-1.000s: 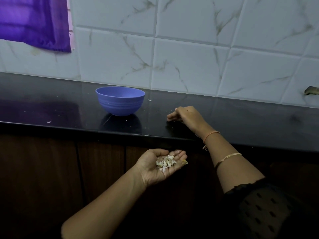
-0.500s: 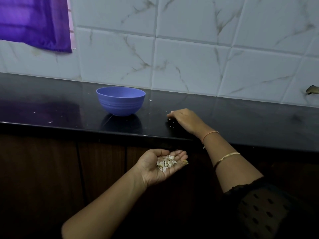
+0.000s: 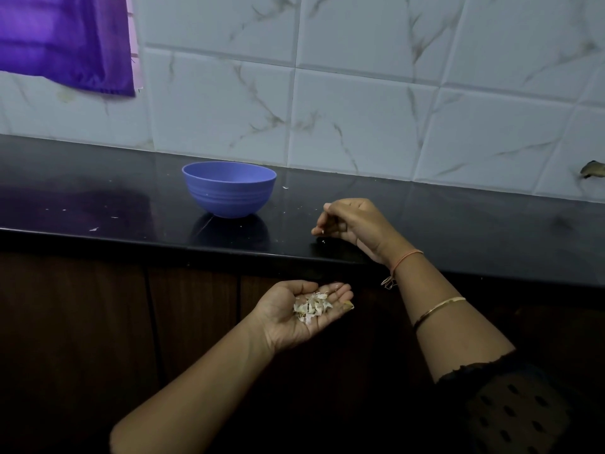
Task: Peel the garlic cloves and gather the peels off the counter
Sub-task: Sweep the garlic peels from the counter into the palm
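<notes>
My left hand is cupped palm up just below the counter's front edge, with a small heap of pale garlic peels lying in it. My right hand hovers over the black counter near its front edge, fingers curled and pinched together; a tiny pale scrap shows at the fingertips. One more small peel bit lies on the counter right under that hand. A blue bowl stands to the left of my right hand; its contents are hidden.
Small peel scraps lie scattered on the counter at the left and one behind the bowl. A tiled wall backs the counter. A purple cloth hangs at the upper left. Dark wooden cabinet doors are below.
My right hand has lifted slightly off the counter and its fingers have curled into a pinch. My left hand with the peels has stayed in place.
</notes>
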`<state>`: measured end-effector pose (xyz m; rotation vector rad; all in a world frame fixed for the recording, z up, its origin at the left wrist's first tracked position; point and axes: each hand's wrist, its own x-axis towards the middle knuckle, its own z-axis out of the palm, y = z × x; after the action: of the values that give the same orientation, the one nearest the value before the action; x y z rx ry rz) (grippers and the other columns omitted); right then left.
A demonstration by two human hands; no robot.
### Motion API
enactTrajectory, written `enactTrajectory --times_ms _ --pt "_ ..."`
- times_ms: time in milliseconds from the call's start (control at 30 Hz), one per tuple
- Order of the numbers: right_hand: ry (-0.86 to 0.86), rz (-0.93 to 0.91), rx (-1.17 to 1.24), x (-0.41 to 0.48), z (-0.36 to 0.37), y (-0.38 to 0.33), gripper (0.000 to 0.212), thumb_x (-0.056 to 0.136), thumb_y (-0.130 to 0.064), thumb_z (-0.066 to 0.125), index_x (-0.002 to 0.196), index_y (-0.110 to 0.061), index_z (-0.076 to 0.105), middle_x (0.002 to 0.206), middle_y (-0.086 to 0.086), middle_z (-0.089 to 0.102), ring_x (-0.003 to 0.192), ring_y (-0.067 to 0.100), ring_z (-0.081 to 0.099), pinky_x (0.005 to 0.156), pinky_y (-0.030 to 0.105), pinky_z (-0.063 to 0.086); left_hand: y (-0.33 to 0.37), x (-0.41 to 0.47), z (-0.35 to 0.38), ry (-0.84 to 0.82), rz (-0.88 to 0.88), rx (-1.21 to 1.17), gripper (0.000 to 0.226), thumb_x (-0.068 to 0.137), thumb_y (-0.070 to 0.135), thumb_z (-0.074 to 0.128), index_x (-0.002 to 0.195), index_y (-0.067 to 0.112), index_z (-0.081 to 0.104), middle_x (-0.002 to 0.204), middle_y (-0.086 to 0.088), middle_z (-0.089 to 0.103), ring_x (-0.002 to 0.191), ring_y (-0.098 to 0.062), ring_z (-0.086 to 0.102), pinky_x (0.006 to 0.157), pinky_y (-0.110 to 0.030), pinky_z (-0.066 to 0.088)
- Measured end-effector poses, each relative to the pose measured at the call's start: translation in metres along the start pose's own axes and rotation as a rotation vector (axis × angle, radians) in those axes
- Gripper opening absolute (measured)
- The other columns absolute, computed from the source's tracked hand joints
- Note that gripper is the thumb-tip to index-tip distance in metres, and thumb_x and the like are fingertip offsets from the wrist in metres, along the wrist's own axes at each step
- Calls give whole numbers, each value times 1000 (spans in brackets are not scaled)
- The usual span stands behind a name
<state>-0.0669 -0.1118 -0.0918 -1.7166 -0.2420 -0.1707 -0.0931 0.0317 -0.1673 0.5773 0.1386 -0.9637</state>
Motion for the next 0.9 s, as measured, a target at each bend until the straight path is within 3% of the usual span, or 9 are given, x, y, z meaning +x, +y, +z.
enactTrajectory --times_ms 367,500,700,800,900 --pt "-443 89 158 -27 2 -16 22 83 -8 49 75 0 67 75 16 70 79 27 68 78 32 56 0 -8 -2 -2 27 10 43 96 12 33 93 -21 62 99 -32 64 97 -39 58 98 -53 31" --pt "-417 29 -117 -28 3 -20 18 82 13 53 89 4 67 86 16 71 84 20 68 82 27 55 0 -9 -2 -6 36 -1 42 96 12 33 95 -20 61 99 -33 64 96 -40 58 97 -54 32" --pt "-398 -19 -462 -31 11 -27 13 74 4 70 84 -4 71 83 16 70 75 14 65 73 21 53 -2 -14 0 11 52 -3 40 95 10 32 100 -20 58 101 -34 62 102 -41 56 99 -54 31" --pt "-404 -28 -514 -31 13 -27 14 71 1 74 81 -9 71 70 0 68 67 2 63 66 13 48 -1 -18 0 21 66 -22 38 95 9 32 104 -20 56 106 -33 60 112 -39 53 101 -52 32" --pt "-438 3 -508 -30 13 -29 14 72 1 73 82 -10 71 69 -4 68 68 2 63 66 13 48 0 -24 3 17 80 -30 37 95 7 32 102 -19 57 102 -33 62 104 -40 55 101 -52 32"
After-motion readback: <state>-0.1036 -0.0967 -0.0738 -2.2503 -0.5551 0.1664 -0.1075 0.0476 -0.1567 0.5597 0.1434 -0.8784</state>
